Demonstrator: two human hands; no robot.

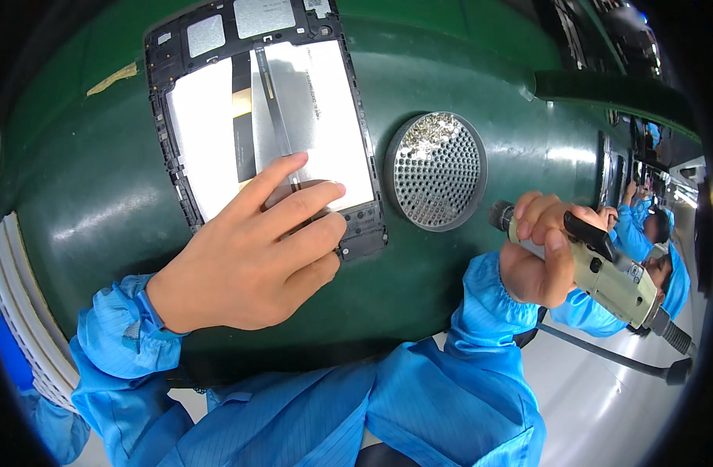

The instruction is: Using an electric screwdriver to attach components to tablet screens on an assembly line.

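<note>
A black-framed tablet chassis (pixel 356 124) with white and silver battery panels lies on the green mat. A dark flat ribbon cable (pixel 272 101) runs down its middle. My left hand (pixel 255 249) rests over the chassis's near end, fingers spread, the index fingertip by the ribbon's lower part. What lies beneath the palm is hidden. In my right hand (pixel 543 249) is a pale green electric screwdriver (pixel 617 284), held tilted over the mat's right side, tip end toward the left. Between the two stands a round metal screw tray (pixel 438 183) with a perforated plate and small screws gathered at its far side.
The green mat (pixel 418 288) covers the bench. A torn tan scrap (pixel 113 79) lies at the far left. White stacked trays (pixel 29 311) stand at the left edge. A cable (pixel 597 354) hangs at the right. People in blue workwear (pixel 636 226) sit farther right.
</note>
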